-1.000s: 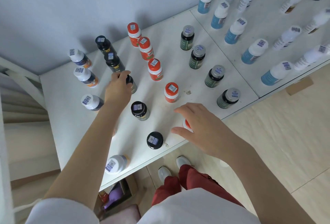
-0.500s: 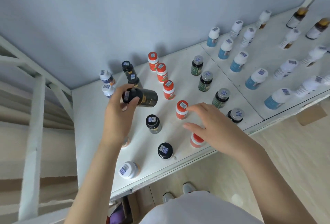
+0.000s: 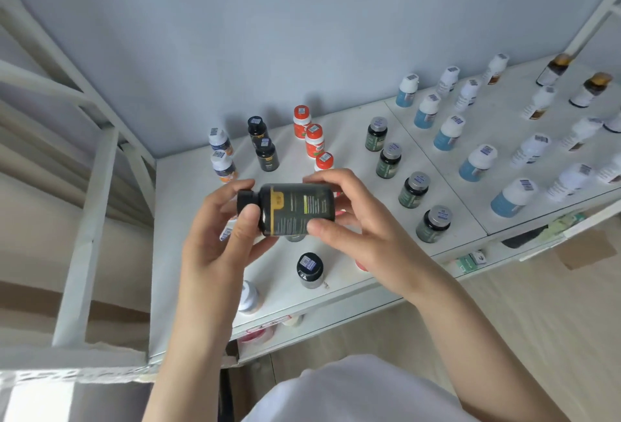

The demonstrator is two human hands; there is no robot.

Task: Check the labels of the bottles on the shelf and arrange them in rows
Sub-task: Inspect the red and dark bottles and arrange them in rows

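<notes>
A black bottle with a gold band (image 3: 292,208) lies sideways in the air above the white shelf (image 3: 188,220), its label facing me. My left hand (image 3: 221,240) grips its cap end and my right hand (image 3: 356,230) holds its base end. Below them stand rows of bottles: two black ones (image 3: 265,149) at the back, orange-capped ones (image 3: 314,139), dark green grey-capped ones (image 3: 389,159), white-capped ones (image 3: 221,159) at the left. One black bottle (image 3: 309,268) stands near the front edge.
To the right, a second shelf panel (image 3: 497,159) carries blue bottles with white caps (image 3: 448,132), white bottles (image 3: 531,149) and amber-capped bottles (image 3: 589,88). A white metal frame (image 3: 84,236) rises at the left. The wall stands behind the shelf. Tan floor lies at the right.
My left hand lifted the black bottle off the shelf and turned it sideways. My right hand left the shelf front and took hold of the bottle's base. The view tilted up.
</notes>
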